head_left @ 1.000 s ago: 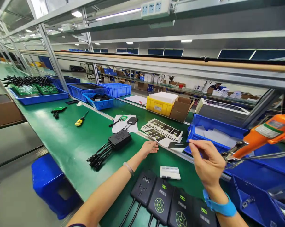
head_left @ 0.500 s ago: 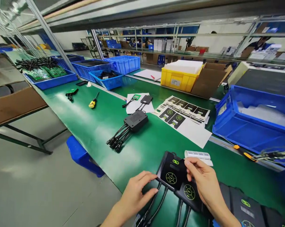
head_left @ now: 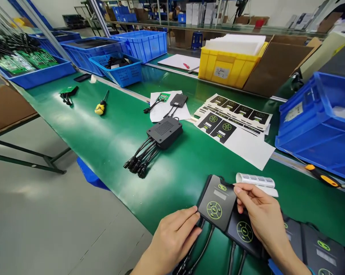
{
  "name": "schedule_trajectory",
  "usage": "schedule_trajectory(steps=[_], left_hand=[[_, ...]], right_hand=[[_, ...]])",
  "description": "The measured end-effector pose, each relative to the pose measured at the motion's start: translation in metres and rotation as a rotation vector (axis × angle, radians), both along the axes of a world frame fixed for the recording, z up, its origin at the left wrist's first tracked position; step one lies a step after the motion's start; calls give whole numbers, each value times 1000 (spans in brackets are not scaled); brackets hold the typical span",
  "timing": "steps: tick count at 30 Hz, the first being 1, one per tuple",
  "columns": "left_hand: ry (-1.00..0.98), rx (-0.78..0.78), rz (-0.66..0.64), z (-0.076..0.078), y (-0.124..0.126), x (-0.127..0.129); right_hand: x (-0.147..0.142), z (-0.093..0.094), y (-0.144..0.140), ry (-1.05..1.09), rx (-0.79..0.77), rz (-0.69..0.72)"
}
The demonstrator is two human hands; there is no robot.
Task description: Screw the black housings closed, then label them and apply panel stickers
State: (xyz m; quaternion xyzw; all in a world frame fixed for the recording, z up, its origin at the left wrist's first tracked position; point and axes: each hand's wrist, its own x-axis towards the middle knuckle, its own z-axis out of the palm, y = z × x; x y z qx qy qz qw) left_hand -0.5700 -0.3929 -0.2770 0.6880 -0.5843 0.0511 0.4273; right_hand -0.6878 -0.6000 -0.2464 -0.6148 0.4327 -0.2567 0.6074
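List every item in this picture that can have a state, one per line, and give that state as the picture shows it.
Left hand: fingers on the near edge of the black controller.
Right hand: fingertips pinching the black controller's far corner.
Cabled black box: flat on the belt, untouched.
Yellow screwdriver: lying loose.
Label sheet: flat, partly peeled.
Yellow bin: filled with white sheets.
Cardboard box: open.

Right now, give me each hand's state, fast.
Left hand: fingers curled against the near-left edge of the black control unit, steadying it.
Right hand: fingertips pressed on the same unit's top-right corner; a closed grip cannot be told.
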Motion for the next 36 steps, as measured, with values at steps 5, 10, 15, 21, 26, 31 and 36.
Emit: schedule_trajectory(steps=[5,10,15,21,26,31,36], left_hand=[[4,22,2,0,1,-1],[13,33,10,2,0,-1],[2,46,3,5,0,0],[-77,53,1,8,-3,1],[-94,43,4,9,-4,1],[-95,35,2,8,-5,2],[-102,32,14,9,-5,1]], right_hand=[[0,2,-1,30,-32,6],[0,2,0,66,-37,0],[-2,2,0,89,-58,16],[0,6,1,114,-111,25],[7,16,4,165,-232,38],[9,19,4,213,-327,12],[10,18,3,234,-327,17]])
